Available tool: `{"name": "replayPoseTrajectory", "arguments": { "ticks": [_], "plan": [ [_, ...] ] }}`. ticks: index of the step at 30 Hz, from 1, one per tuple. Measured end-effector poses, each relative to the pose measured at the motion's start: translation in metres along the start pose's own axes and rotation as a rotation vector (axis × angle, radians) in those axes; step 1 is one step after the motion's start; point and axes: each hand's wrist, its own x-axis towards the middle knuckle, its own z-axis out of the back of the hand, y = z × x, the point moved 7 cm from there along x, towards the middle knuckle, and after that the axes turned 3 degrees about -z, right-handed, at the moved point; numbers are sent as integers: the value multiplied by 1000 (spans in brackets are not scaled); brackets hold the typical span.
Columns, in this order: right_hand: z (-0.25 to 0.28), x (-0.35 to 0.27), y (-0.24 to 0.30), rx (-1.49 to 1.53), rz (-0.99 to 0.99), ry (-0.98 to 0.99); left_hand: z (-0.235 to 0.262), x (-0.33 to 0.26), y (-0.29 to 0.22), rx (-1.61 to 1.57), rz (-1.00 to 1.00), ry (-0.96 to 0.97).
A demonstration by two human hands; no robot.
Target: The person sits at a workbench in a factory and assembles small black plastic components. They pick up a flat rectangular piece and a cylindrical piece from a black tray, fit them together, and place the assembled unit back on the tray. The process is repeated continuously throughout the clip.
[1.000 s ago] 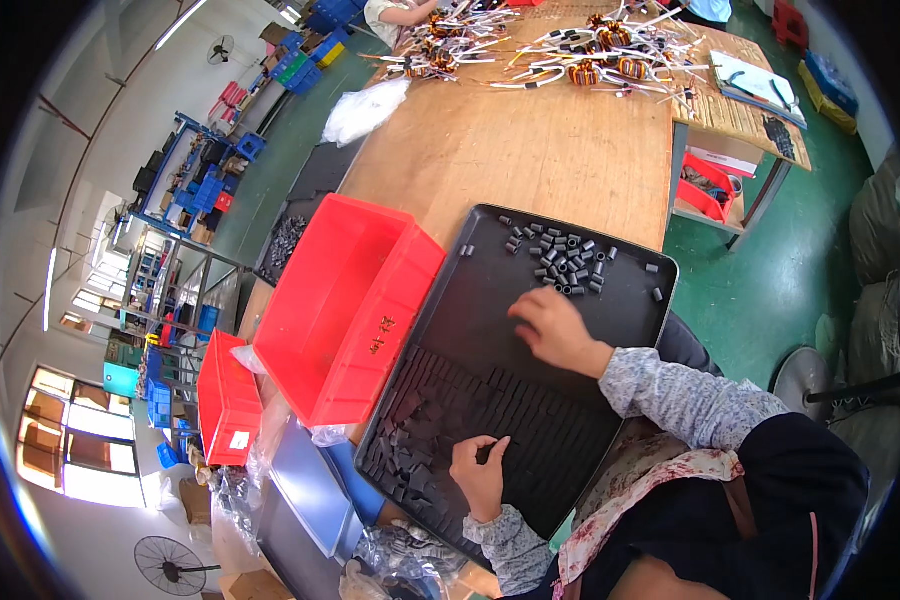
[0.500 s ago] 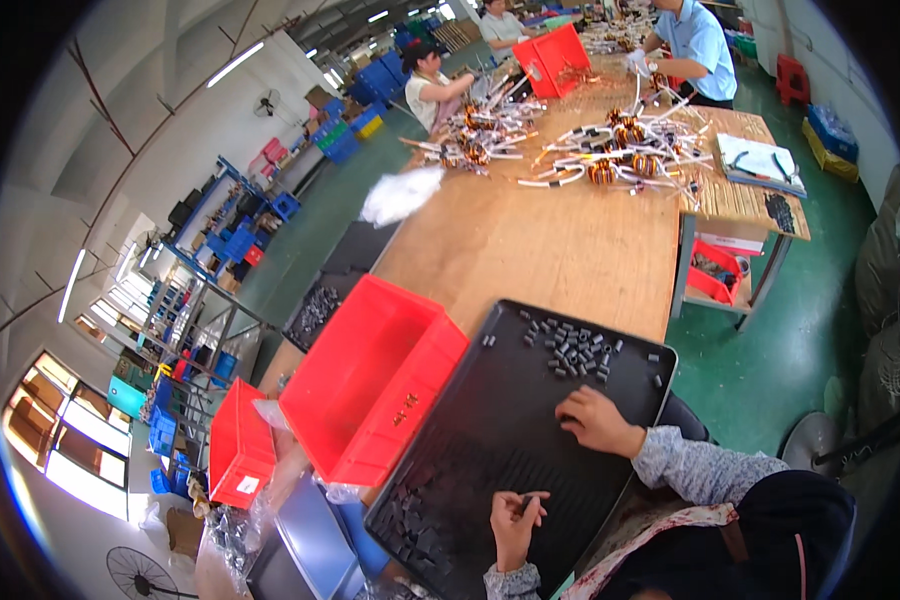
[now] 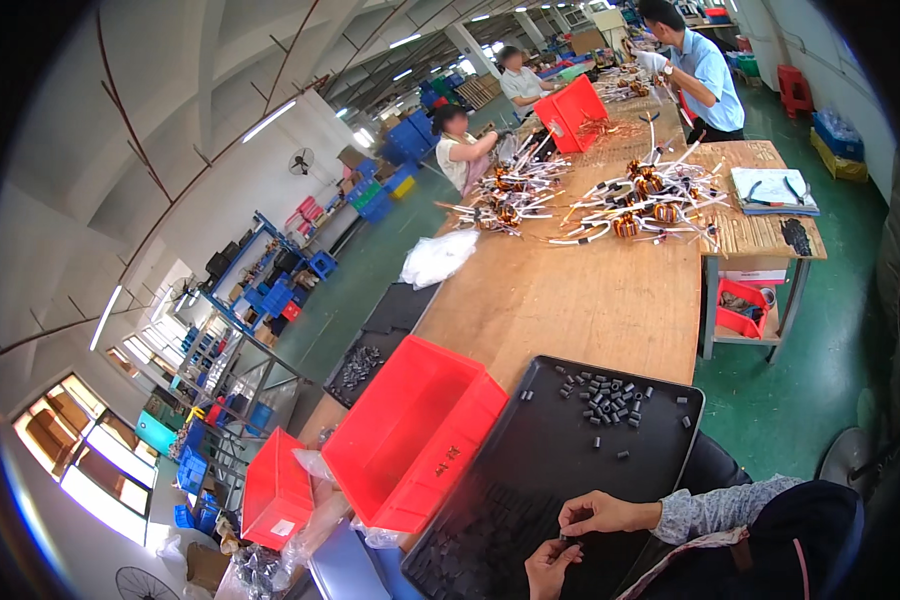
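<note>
While the left hand (image 3: 550, 570) and right hand (image 3: 600, 513) meet over the black tray (image 3: 540, 450), each grip pinched on one small dark part (image 3: 569, 543), that part looks unfinished; many black cylinders (image 3: 604, 403) lie loose at the tray's far end, seemingly left to handle, and dark pieces (image 3: 485, 535) nearer are too dim to judge.

I have my right hand (image 3: 602, 513) and left hand (image 3: 547, 572) together at the near side, fingertips touching or almost. The right sits slightly farther off, its thumb and forefinger bent toward the left's pinched fingers. My right forearm (image 3: 727, 507) reaches in from the right, sleeved; my left one is out of view.
</note>
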Motion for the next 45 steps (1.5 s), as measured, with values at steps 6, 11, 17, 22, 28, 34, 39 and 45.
{"name": "replayPoseTrajectory", "arguments": {
  "ticks": [6,11,17,22,28,34,39,45],
  "plan": [
    [4,1,24,-405,163,39,-3,-5,-15,-92,36,-33],
    [-12,2,37,-664,409,127,-10,-13,-45,-136,49,-19],
    [45,49,13,-315,210,-415,77,-19,-86,486,-376,-539],
    [57,80,11,-397,136,-648,108,-35,-78,967,-375,-722],
    [35,95,-4,-990,242,-525,92,-18,-71,1014,-302,-559],
    [38,80,6,-919,379,-353,71,-14,-89,767,-350,-510],
    [66,12,55,-1196,326,-675,42,-14,-111,716,-432,-448],
    [102,-59,55,-1347,37,-744,31,-9,-71,405,-227,-296]
  ]
}}
